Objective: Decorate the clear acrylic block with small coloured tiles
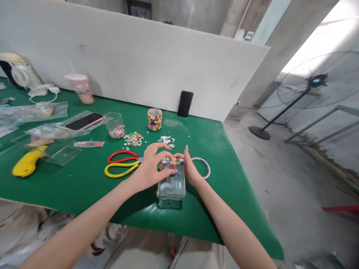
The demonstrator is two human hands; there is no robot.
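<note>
A clear glass jar (171,185) lies on its side on the green table (84,183), with a band of small coloured mosaic tiles (172,162) stuck round its far end. My left hand (150,168) rests on the jar's left side, its thumb and fingers curled and pinching at the tile band. My right hand (188,168) cups the jar's right side, fingers wrapped round it. Red and yellow handled scissors (121,164) lie just left of my left hand. A white ring (204,166) lies just right of my right hand.
Loose coloured tiles (133,139) and white tiles (167,141) lie beyond the jar. Farther back stand a tiled cup (155,119), a clear cup (114,125), a pink drink cup (80,87), two phones (84,121) (185,104) and a clear box (54,147). A standing fan (316,82) is off to the right.
</note>
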